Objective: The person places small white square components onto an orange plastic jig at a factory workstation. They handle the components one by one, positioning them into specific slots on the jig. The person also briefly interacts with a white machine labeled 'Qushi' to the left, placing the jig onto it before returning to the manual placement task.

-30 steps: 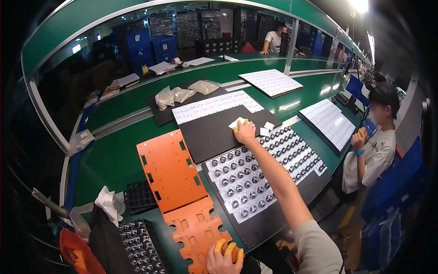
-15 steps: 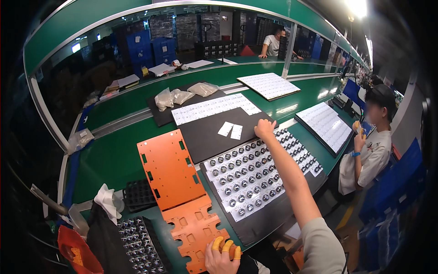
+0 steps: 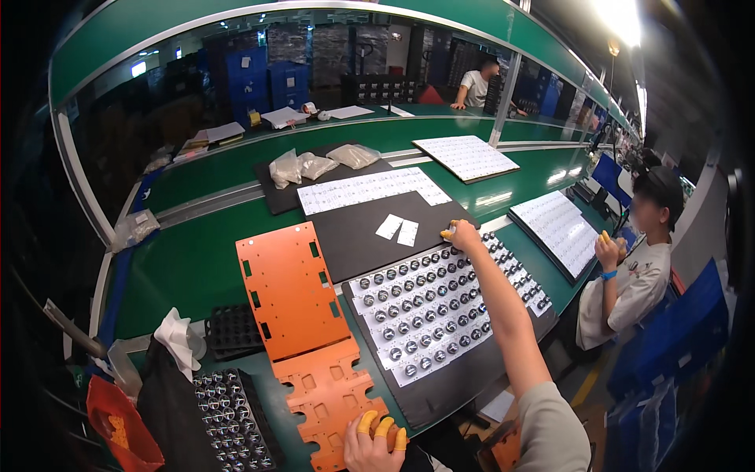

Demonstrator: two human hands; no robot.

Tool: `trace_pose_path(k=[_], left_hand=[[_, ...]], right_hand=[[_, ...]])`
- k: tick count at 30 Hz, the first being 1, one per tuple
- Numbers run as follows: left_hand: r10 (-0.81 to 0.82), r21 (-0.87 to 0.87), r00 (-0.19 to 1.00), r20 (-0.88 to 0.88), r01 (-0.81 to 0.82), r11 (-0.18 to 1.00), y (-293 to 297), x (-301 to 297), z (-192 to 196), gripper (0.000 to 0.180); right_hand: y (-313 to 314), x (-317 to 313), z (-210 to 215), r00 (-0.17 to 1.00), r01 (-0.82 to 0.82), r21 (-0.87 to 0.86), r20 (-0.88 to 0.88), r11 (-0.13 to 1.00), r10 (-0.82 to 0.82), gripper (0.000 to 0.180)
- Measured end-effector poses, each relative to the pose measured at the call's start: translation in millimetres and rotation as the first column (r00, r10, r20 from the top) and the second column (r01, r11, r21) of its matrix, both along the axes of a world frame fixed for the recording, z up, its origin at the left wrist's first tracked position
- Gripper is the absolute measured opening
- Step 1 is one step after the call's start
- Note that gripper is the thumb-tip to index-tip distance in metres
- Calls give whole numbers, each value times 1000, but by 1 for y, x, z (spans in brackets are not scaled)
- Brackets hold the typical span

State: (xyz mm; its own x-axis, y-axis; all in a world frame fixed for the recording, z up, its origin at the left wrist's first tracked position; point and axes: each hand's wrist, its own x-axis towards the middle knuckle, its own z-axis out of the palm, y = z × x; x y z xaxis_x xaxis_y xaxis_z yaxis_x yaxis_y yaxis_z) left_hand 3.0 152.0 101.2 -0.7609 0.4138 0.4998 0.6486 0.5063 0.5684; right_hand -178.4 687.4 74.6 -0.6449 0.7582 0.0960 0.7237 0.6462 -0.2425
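White sheet [image 3: 440, 311] of round metal parts lies on a black tray [image 3: 464, 385] at the table's near edge; its rows look full, so loading seems nearly done. Right hand [image 3: 462, 234] pinches closed at its far corner. Left hand [image 3: 376, 442], fingers curled, grips an orange plate [image 3: 326, 393].

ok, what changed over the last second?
The right hand let go of two small white slips on the black sheet and pulled right, to the far edge of the tray of round parts. The left hand stayed on the orange plate.
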Motion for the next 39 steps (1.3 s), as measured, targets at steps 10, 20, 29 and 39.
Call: trace_pose_path(k=[10,20,29,39], left_hand=[[10,3,1000,19,-10,1000,1,0,3,22],[22,18,1000,17,-22,1000,1,1,1,22],[17,11,999,32,-18,1000,1,1,-1,24],[32,-13,999,23,-32,999,2,-1,-3,24]], right_hand=[[-9,-3,9,993,105,-24,-52,994,-106,53],[11,-12,-16,977,114,-104,-171,988,-131,53],[27,-15,-35,971,57,-80,-227,995,-74,49],[28,-24,-28,993,37,-4,-111,999,-37,37]])
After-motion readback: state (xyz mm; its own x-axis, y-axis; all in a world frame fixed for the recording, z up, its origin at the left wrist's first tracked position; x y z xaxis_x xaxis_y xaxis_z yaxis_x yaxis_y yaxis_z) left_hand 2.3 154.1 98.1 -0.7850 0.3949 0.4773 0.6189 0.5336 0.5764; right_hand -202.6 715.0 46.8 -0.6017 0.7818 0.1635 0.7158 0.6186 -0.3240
